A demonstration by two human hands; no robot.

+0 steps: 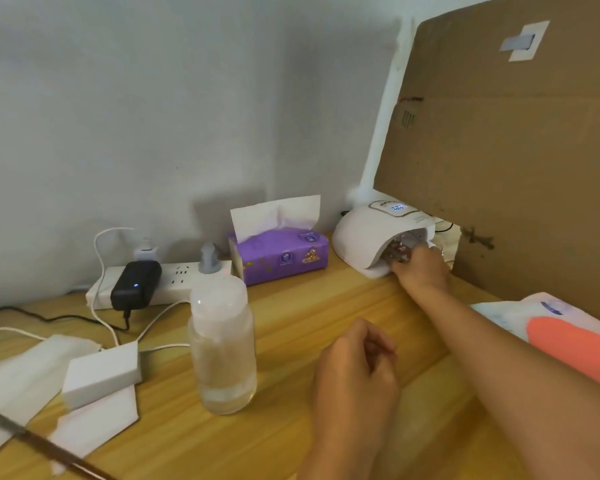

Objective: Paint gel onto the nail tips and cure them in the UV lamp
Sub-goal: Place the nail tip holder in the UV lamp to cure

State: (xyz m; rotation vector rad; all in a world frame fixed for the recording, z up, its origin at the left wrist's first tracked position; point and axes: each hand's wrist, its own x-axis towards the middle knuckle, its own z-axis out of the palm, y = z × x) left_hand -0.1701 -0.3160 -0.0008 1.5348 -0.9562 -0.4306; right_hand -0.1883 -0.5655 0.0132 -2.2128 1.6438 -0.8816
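Some nail tips: a small shiny cluster right at the mouth of the UV lamp, half under the hood. Count and gel coat are too small to read.
UV lamp: white dome at the table's back right, against the cardboard sheet. Its display is lit, digits unreadable. The mouth opens right-front, toward the reaching arm.
Right hand: at the lamp mouth, back of hand up, fingers curled on the nail tips. It is grasping them, not released.
Axis: the right forearm runs from lower right diagonally up-left into the mouth. The tips lie straight ahead of the fingers on that same line.
Left hand: near the front edge, well apart from the lamp, fingers folded to the palm. Can't tell if anything is inside.
Nearer hand: right, by far. Left is not in play.
Step (my read): curing stage, either seating the tips or pulling them out. Can't tell which.
Next move needs: straight travel along the forearm line, low enough to clear the hood's lip.
Risk: tips brushing the hood while the gel is wet.
Surroundings:
- purple tissue pack just left of the lamp
- clear pump bottle mid-table
- power strip with black adapter at back left
- brush on white wipes at front left
- wooden table under everything
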